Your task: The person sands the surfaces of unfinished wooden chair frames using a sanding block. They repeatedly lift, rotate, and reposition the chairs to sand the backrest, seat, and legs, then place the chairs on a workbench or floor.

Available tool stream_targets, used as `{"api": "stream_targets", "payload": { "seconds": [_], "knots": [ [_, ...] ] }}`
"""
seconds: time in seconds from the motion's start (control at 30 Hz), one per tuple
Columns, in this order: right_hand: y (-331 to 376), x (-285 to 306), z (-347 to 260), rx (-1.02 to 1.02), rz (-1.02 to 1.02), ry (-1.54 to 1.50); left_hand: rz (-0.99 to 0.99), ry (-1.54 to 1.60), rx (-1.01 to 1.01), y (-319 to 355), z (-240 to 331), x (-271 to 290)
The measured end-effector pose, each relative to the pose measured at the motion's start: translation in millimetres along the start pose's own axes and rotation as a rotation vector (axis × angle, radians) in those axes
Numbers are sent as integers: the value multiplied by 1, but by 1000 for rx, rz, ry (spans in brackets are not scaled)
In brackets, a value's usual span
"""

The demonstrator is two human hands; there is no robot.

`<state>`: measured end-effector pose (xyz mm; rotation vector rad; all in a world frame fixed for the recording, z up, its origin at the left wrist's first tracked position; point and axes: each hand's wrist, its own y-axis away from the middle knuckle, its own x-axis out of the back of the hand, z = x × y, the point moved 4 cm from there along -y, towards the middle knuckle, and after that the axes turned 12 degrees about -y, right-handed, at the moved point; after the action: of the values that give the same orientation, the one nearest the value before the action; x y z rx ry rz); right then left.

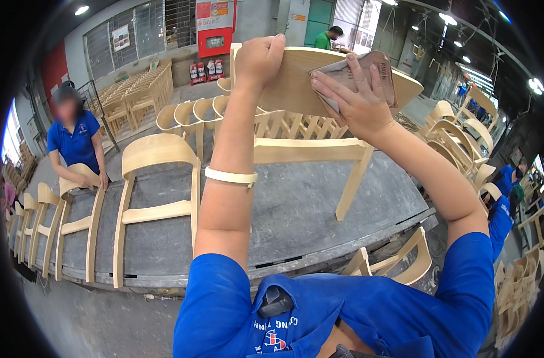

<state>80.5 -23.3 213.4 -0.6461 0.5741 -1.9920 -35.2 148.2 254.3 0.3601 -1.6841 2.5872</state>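
In front of me a pale wooden chair back frame stands upright on the grey worktable (295, 232), its curved backrest (295, 83) at the height of my hands. My left hand (260, 62) is closed on the left end of that backrest. My right hand (364, 104) lies over a folded brown sheet of sandpaper (382, 74), fingers spread across it, and presses it against the right part of the backrest. Below, the crossrail (307, 152) and one leg (353, 185) of the frame show; my left forearm hides its left side.
Another chair back frame (158, 212) stands left of my arm, with several more beyond it. A co-worker in blue (75, 137) handles one there. Rows of frames (284, 125) fill the space behind the table. Chair parts (397, 262) sit near the front edge; more are stacked right (456, 131).
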Motion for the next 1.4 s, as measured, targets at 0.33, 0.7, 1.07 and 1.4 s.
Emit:
{"api": "stream_targets", "payload": {
  "seconds": [0.33,0.7,1.07,1.4],
  "knots": [
    [1,-11,10,-21,-56,-49,9,-40,-23,-10,2,-5],
    [-2,-1,14,7,-23,-47,3,-44,0,-8,5,-6],
    [8,-9,24,-25,-113,-55,2,-63,26,-11,5,-13],
    [6,-6,23,-37,-177,-119,21,-65,-9,-12,7,-16]
  ]
}}
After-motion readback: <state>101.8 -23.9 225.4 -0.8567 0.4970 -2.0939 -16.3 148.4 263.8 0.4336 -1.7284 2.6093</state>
